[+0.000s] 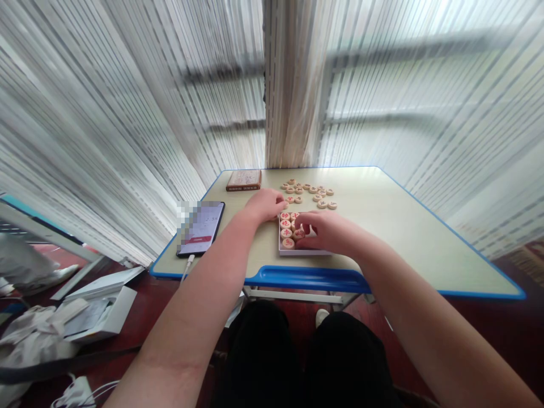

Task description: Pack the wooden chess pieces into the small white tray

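Note:
A shallow white box (280, 250) lies on the table near its front edge, with round wooden Chinese chess pieces with red characters (288, 243) in rows inside it. My right hand (329, 229) reaches over the box from the right, its fingers bent round a red-marked piece (300, 233) and hiding the box's right part. Beyond the box's far left corner, my left hand (266, 204) is curled palm down, with its fingertips at a light wooden piece (286, 205). More loose pieces, many with dark characters (322, 204), are scattered behind the box.
A brown patterned box (243, 180) sits at the table's back left. At the left edge lies a phone (201, 229) with a white cable (187, 266). The pale tabletop (408, 238) has a blue rim. Striped curtains (382, 73) hang behind; an open white box (121, 311) is on the floor.

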`<state>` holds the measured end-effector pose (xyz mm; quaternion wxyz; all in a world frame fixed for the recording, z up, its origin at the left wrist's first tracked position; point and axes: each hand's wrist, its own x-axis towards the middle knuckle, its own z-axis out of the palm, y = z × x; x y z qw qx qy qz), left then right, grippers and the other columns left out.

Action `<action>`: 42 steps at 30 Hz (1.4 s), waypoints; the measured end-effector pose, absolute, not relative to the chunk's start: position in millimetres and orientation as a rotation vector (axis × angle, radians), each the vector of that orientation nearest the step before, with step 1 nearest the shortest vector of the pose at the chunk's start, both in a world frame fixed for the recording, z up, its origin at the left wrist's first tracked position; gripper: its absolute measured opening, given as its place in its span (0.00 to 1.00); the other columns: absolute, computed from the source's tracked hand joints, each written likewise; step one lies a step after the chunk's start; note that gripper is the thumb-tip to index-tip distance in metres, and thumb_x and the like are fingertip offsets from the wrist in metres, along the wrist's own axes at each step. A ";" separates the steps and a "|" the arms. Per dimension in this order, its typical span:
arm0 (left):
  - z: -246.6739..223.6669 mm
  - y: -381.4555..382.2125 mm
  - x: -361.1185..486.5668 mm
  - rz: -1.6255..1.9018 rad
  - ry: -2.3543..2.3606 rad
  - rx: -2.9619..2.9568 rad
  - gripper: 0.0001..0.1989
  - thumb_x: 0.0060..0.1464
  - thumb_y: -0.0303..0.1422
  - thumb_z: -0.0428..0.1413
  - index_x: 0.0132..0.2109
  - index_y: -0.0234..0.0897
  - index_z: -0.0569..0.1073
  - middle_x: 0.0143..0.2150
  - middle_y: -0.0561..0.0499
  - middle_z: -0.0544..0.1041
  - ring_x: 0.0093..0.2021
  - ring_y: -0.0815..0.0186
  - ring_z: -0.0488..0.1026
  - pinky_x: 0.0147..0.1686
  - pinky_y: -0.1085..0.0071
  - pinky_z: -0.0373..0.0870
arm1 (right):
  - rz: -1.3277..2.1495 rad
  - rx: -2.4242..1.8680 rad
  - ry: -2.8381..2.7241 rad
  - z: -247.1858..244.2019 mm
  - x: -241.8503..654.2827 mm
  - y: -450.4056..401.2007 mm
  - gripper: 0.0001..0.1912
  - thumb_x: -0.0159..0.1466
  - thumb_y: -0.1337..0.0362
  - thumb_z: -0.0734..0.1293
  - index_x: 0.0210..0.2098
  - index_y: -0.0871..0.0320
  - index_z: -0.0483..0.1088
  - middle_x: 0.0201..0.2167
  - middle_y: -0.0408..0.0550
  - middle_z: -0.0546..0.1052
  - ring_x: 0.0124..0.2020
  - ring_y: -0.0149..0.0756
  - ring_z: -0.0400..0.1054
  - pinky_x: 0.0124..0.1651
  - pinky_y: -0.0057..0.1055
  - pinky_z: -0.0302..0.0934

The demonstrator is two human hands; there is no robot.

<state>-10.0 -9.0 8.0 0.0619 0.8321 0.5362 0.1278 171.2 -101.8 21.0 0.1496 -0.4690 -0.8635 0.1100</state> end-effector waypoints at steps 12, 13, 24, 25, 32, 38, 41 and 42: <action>11.3 -11.1 -9.6 0.356 1.630 2.519 0.16 0.54 0.42 0.52 0.41 0.39 0.79 0.38 0.47 0.80 0.39 0.62 0.74 0.37 0.71 0.67 | 0.462 -1.269 -2.469 24.5 180.3 -99.6 0.06 0.54 0.66 0.67 0.31 0.56 0.77 0.27 0.44 0.75 0.25 0.28 0.62 0.29 0.26 0.54; 11.3 -11.3 -9.7 0.357 1.631 2.521 0.16 0.54 0.42 0.52 0.41 0.39 0.79 0.38 0.47 0.80 0.39 0.62 0.74 0.38 0.71 0.67 | 0.463 -1.269 -2.470 24.2 180.3 -99.0 0.06 0.54 0.64 0.68 0.30 0.57 0.77 0.26 0.43 0.75 0.25 0.28 0.62 0.29 0.26 0.53; 8.5 -10.3 -11.0 0.379 1.610 2.493 0.16 0.54 0.41 0.52 0.42 0.39 0.79 0.40 0.46 0.80 0.40 0.61 0.74 0.38 0.69 0.67 | 0.553 -1.299 -2.483 26.4 183.5 -98.1 0.11 0.54 0.68 0.67 0.35 0.55 0.78 0.26 0.42 0.73 0.24 0.26 0.60 0.28 0.25 0.52; 8.5 -10.0 -11.1 0.379 1.601 2.497 0.16 0.54 0.41 0.52 0.41 0.39 0.79 0.40 0.46 0.80 0.40 0.61 0.74 0.39 0.69 0.67 | 0.550 -1.293 -2.481 26.1 183.7 -97.6 0.09 0.54 0.67 0.67 0.34 0.55 0.78 0.26 0.42 0.73 0.23 0.26 0.60 0.28 0.25 0.51; 7.9 -8.9 -10.7 0.377 1.600 2.504 0.15 0.54 0.41 0.52 0.41 0.38 0.78 0.40 0.46 0.80 0.40 0.61 0.74 0.39 0.69 0.67 | 0.515 -1.392 -2.440 24.6 181.7 -97.1 0.09 0.54 0.58 0.69 0.30 0.56 0.76 0.21 0.41 0.70 0.22 0.26 0.58 0.26 0.26 0.49; 7.6 -9.0 -11.2 0.383 1.590 2.515 0.15 0.54 0.41 0.52 0.40 0.39 0.78 0.40 0.46 0.80 0.40 0.61 0.74 0.39 0.69 0.67 | 0.523 -1.418 -2.426 23.7 181.8 -99.3 0.09 0.55 0.58 0.68 0.32 0.55 0.75 0.18 0.38 0.67 0.20 0.26 0.55 0.25 0.26 0.48; 8.0 -9.2 -11.3 0.373 1.590 2.521 0.15 0.54 0.41 0.52 0.40 0.39 0.78 0.40 0.46 0.80 0.40 0.61 0.74 0.39 0.70 0.67 | 0.515 -1.421 -2.427 22.5 181.4 -98.0 0.08 0.54 0.59 0.68 0.30 0.55 0.76 0.17 0.38 0.67 0.20 0.26 0.55 0.25 0.26 0.47; 8.3 -9.5 -11.3 0.369 1.588 2.523 0.15 0.54 0.41 0.52 0.41 0.39 0.78 0.40 0.46 0.80 0.40 0.61 0.74 0.38 0.69 0.67 | 0.511 -1.425 -2.423 22.1 181.0 -97.5 0.08 0.54 0.58 0.68 0.30 0.55 0.76 0.17 0.38 0.66 0.19 0.26 0.55 0.25 0.26 0.47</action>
